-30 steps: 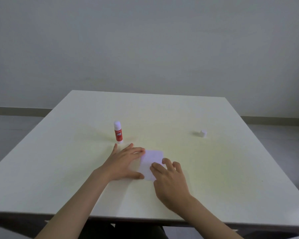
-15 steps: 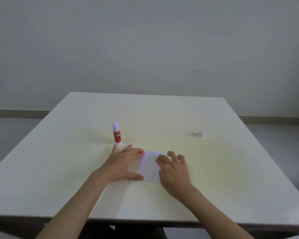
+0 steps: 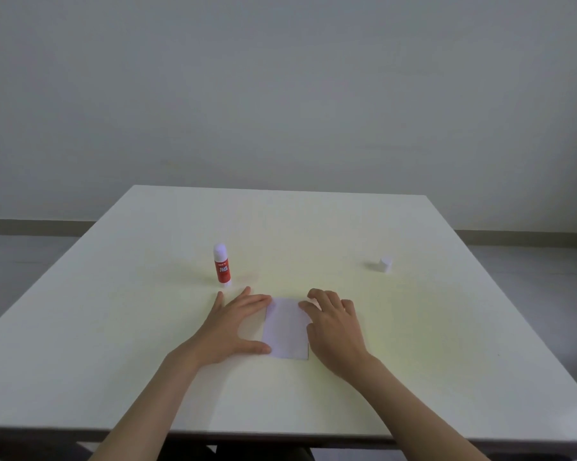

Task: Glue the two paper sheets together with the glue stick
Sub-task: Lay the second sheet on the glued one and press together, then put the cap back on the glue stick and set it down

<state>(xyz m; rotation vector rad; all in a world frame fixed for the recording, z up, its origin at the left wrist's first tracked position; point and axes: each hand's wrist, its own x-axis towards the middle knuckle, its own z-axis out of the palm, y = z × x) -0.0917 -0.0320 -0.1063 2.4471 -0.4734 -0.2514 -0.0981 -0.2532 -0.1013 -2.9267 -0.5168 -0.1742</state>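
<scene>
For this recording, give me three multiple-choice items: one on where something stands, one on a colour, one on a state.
1. Where does the glue stick stand relative to the left hand?
A. just beyond it
B. inside it
C. at the table's right edge

2. What colour is the glue stick's label?
A. blue
B. red
C. green

3. How do the hands meet the paper?
A. both lift it
B. only the right hand touches it
C. both lie flat at its sides

Key: 1 A, it stands upright past the fingertips; 2 B, the band is red; 3 C, open palms rest on the table.
</scene>
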